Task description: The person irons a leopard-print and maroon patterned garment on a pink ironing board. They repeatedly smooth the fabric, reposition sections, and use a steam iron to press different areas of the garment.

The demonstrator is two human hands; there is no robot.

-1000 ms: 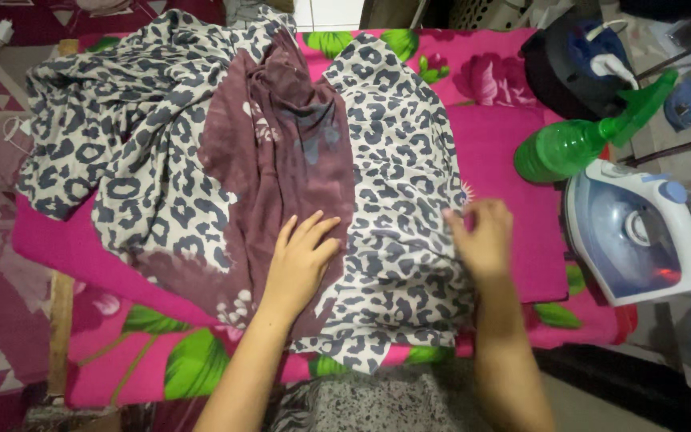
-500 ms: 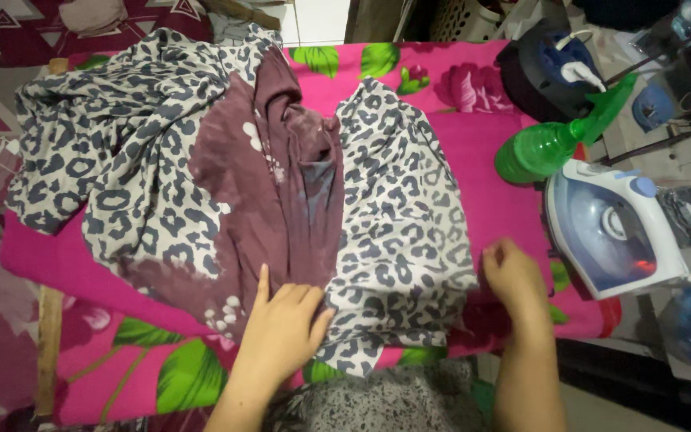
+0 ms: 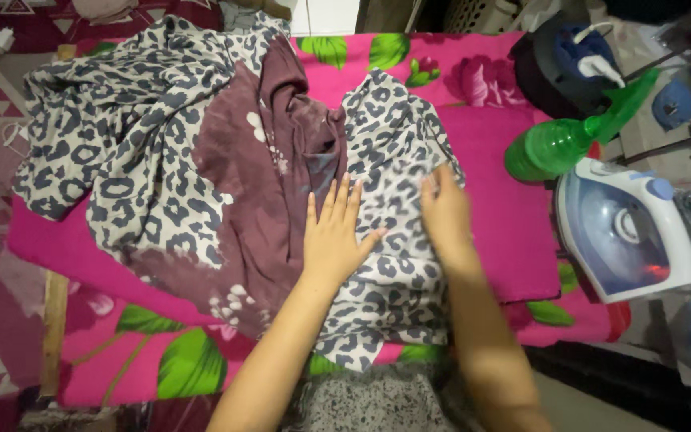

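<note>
Both hands lie flat on a spotted shirt (image 3: 393, 264). The left hand (image 3: 337, 236) is spread wide, fingers apart, and it presses down where the spotted part meets a plain dark red part (image 3: 265, 200). The right hand (image 3: 444, 212) is just beside it, palm down on the spotted cloth. It looks a bit blurry, so I cannot tell if its fingers are apart or close together. Neither hand pinches or grips anything.

The shirt is spread over a pink cloth with flowers (image 3: 497, 224) that covers the board. Under the hands the shirt looks mostly smooth and flat. To the left of the left hand and farther away from the person, it is lumpy, with big folds and a bunched sleeve (image 3: 81, 152). I think the smoothing has only got as far as the near right part, and the left part is not done yet.

To the right of the right hand stands a blue and white iron (image 3: 621, 240), well apart from the shirt. It looks like nobody is using it. Just past the iron lies a green spray bottle (image 3: 561, 144). Neither hand touches them.
</note>
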